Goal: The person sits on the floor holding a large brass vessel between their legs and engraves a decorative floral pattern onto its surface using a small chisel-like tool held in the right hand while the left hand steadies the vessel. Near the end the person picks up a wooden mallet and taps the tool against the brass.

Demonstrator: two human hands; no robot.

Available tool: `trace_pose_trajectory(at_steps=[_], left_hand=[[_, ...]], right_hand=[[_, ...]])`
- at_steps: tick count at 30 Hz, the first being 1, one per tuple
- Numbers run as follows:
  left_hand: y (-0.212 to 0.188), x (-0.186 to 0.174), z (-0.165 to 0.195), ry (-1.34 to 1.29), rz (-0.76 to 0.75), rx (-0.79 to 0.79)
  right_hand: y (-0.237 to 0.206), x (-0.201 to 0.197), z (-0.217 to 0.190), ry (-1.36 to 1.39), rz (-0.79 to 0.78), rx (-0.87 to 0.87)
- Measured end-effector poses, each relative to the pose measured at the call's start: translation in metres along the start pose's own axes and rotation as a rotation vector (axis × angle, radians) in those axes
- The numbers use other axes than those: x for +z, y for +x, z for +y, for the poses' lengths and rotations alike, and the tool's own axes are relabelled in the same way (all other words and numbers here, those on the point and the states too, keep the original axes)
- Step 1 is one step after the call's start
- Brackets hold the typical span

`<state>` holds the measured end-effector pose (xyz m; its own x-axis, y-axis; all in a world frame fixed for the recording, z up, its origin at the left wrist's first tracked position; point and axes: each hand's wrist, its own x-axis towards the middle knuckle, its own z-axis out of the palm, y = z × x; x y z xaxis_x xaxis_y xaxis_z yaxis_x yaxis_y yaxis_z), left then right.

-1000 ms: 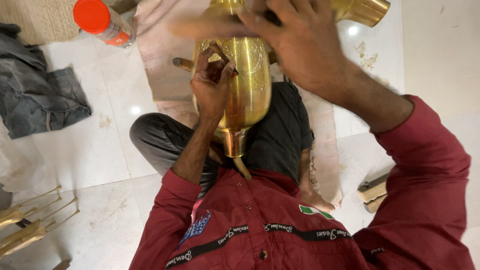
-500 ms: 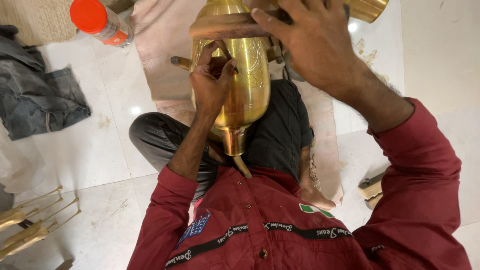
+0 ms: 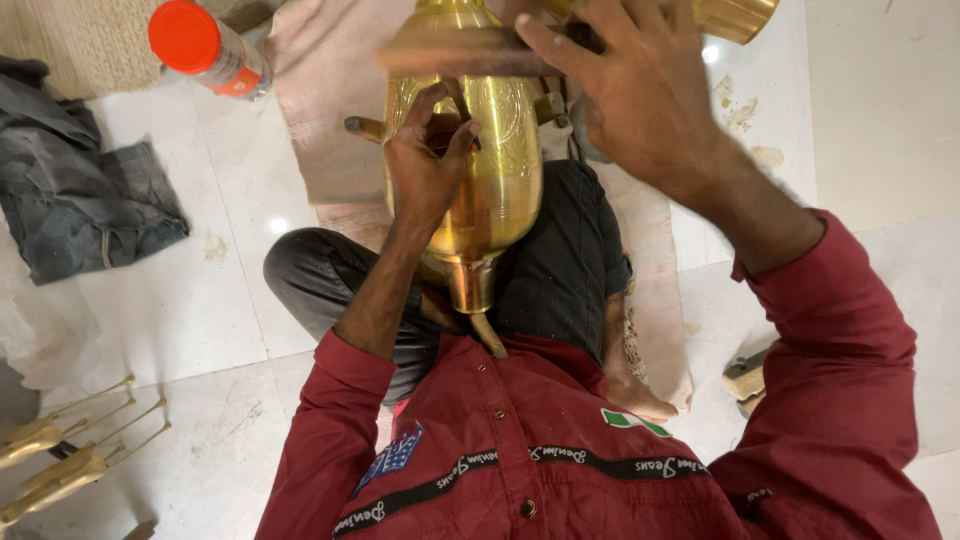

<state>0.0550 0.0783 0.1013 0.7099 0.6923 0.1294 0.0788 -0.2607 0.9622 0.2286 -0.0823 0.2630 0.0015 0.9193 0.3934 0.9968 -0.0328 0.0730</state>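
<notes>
A tall engraved brass vessel [image 3: 505, 180] lies across my lap, with its narrow neck pointing toward my chest. My left hand [image 3: 428, 170] rests on the vessel's side, its fingers pinched around a small dark tool [image 3: 440, 128] held against the metal. My right hand [image 3: 650, 100] is above the vessel's far end. It grips a wooden stick [image 3: 455, 55] that lies crosswise over the vessel and is blurred by motion. I sit cross-legged in dark trousers and a red shirt.
A beige cloth [image 3: 320, 130] lies under the vessel on the white tiled floor. A red-capped bottle [image 3: 200, 45] and a woven mat [image 3: 70, 40] are at the top left, with a grey rag [image 3: 80, 195] below them. Thin brass parts [image 3: 60, 460] lie at the bottom left. Another brass piece [image 3: 738, 15] is at the top right, and a wooden block [image 3: 745, 380] lies to the right.
My right hand has swung the wooden stick a little down and to the right over the vessel. My left hand stays on the vessel's side.
</notes>
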Motion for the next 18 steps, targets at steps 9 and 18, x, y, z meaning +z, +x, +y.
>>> trace_pose_trajectory(at_steps=[9,18], left_hand=[[0.005,-0.002,0.006,-0.028,-0.076,-0.075],[0.007,-0.003,0.009,-0.039,-0.088,-0.058]], right_hand=[[-0.013,0.01,0.003,0.11,-0.002,0.088],[-0.021,0.011,0.002,-0.012,-0.062,0.102]])
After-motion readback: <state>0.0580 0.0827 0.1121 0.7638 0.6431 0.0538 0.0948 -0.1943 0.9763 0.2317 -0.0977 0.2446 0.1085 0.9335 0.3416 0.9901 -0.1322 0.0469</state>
